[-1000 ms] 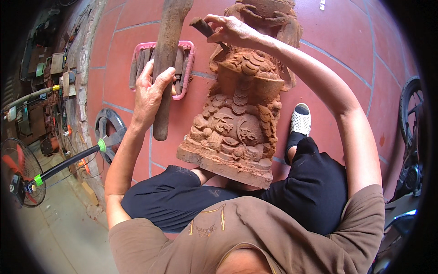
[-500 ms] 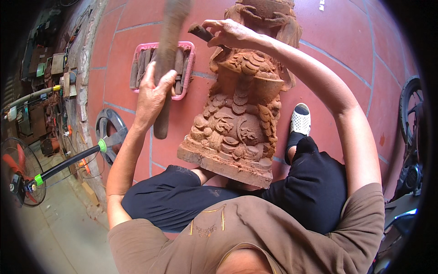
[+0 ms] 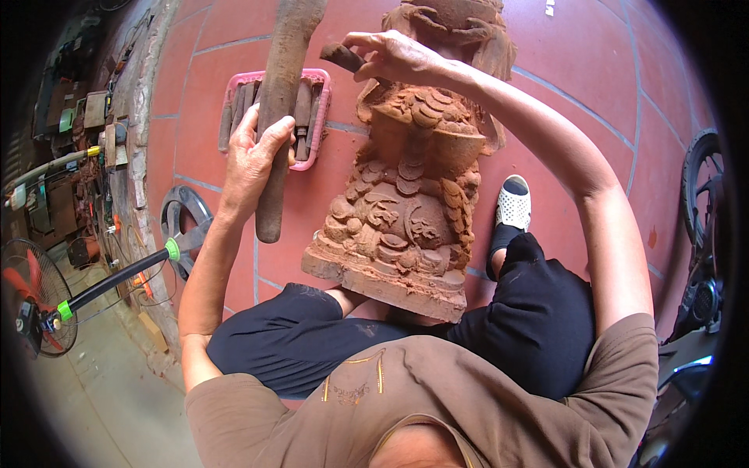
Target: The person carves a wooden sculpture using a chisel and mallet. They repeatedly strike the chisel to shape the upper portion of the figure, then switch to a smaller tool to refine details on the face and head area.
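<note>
My left hand (image 3: 256,156) is wrapped round the handle of a long wooden mallet (image 3: 282,74), raised to the left of a reddish-brown wood carving (image 3: 398,214). Between the fingers of my right hand (image 3: 399,58) is a dark wooden-handled chisel (image 3: 342,56). The chisel slants down to the upper part of the carving, and my hand hides much of it. Rounded shapes, coin-like discs and crumbs of wood cover the carving, which lies on the floor between my legs with its flat base toward me. The mallet's head and the chisel's handle are apart.
Behind the mallet, a pink plastic basket (image 3: 318,152) holds several wooden-handled tools. A standing fan (image 3: 35,292) and its round base (image 3: 186,222) are at the left, near cluttered shelves. A wheel (image 3: 702,187) stands at the right edge. Red tiles (image 3: 569,179) cover the floor.
The mallet has shifted slightly left and its blurred upper end is now sharper. My left hand has moved a little left and down with it. The chisel and right hand are almost unmoved.
</note>
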